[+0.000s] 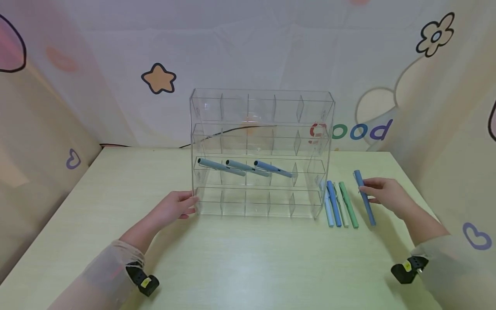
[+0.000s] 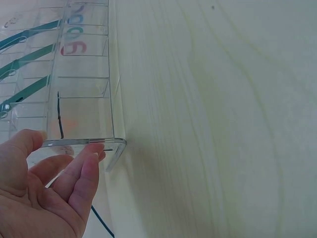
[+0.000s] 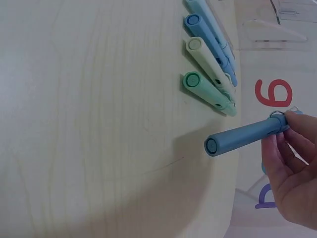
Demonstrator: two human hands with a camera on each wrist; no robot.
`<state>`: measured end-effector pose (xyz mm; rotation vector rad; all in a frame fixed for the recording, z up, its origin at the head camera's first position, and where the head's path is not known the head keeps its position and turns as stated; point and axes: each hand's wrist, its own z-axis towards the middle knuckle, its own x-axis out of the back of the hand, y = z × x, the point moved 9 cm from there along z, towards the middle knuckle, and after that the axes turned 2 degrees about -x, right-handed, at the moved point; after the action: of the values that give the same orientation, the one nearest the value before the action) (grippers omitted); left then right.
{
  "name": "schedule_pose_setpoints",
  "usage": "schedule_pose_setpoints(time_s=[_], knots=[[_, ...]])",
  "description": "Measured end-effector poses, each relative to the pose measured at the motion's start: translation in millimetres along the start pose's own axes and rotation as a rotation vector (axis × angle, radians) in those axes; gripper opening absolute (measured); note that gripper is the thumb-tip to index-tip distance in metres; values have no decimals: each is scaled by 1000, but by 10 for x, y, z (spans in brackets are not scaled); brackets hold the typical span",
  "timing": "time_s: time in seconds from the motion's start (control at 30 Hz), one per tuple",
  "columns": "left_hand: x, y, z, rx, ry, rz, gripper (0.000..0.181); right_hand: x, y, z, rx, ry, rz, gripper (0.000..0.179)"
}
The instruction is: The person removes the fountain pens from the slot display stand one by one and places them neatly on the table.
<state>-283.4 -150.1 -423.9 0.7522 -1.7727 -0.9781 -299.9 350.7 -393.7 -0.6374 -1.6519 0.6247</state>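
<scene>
A clear acrylic rack (image 1: 257,194) with divided tiers stands upright on the table. My left hand (image 1: 176,206) holds its left side low down; the left wrist view shows the thumb and fingers (image 2: 84,186) on either side of the panel edge. Three capped pens lie slanted in one lower tier: two grey-blue, the leftmost pen (image 1: 221,166) and the middle pen (image 1: 248,168), and a bluer pen (image 1: 273,168). Right of the rack, my right hand (image 1: 389,196) pinches a blue pen (image 3: 247,135) near its clip end, the other end pointing towards me.
Between rack and right hand lie several pens side by side: a light blue pen (image 1: 328,211), a blue pen (image 1: 334,204), a pale green pen (image 1: 342,206) and a green pen (image 1: 349,206). A printed curtain (image 1: 263,51) hangs behind the pale wooden table (image 1: 248,267).
</scene>
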Motion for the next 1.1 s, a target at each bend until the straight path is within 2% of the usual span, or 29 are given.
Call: schedule_pose_setpoints(time_s=[0.4, 1.1], knots=[[-13, -7, -15, 7, 1, 10, 49, -107, 246, 104, -80, -55, 5, 52], [7, 35, -29, -9, 5, 8, 48, -278, 343, 223, -157, -118, -101, 49]])
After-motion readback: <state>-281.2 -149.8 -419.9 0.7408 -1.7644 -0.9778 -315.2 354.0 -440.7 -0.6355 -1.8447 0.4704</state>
